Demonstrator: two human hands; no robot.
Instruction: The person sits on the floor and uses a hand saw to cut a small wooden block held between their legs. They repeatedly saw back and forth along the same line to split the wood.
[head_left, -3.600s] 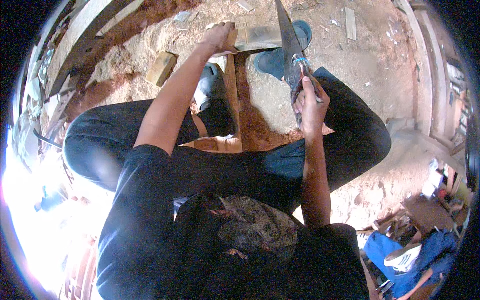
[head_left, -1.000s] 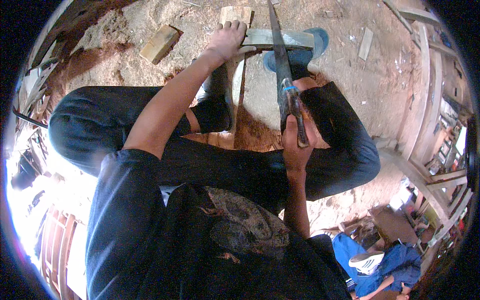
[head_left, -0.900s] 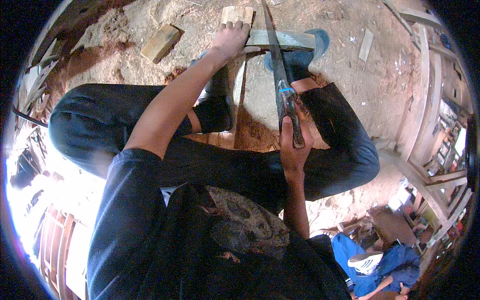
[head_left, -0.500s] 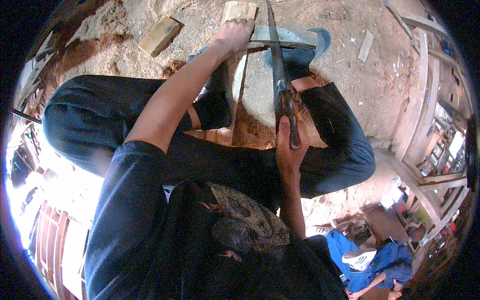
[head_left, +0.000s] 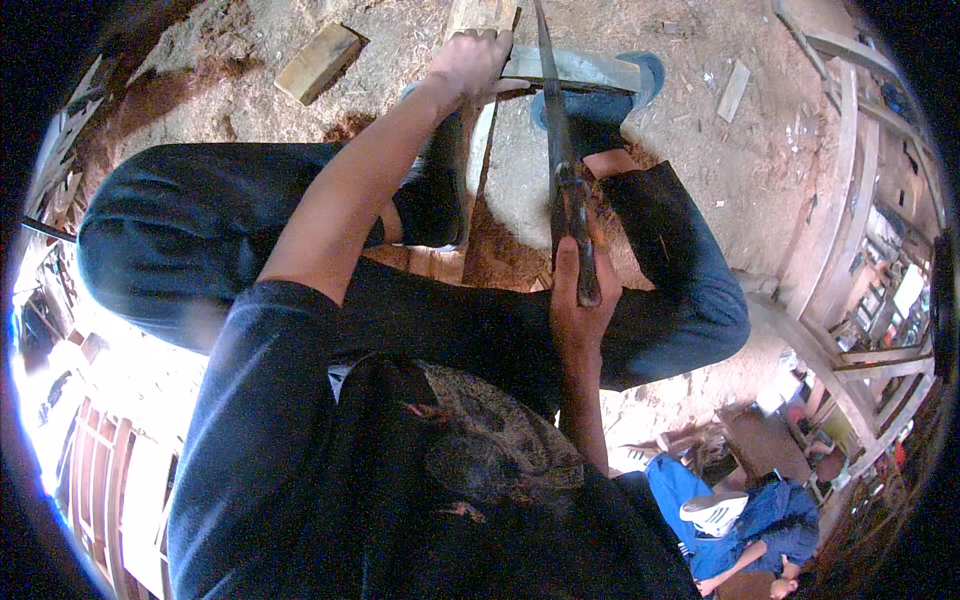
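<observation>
A handsaw with a long, narrowing dark blade points away from me. My right hand is closed round its dark handle, the thumb lying along the top. At the far side, my left hand grips a pale wooden block, fingers bent over it and thumb stretched toward the blade. Just right of that hand a wooden piece lies crosswise beneath the blade, its right end by my sandal. Where the teeth meet the wood is too small to make out.
A loose wooden block lies on the dirt floor at far left, a thin offcut at far right. Wooden frames stand along the right. Behind me at lower right sits another person in blue trousers.
My right hand and the saw have drawn slightly back toward me. My left hand stays on the wooden block, and the view has shifted a little.
</observation>
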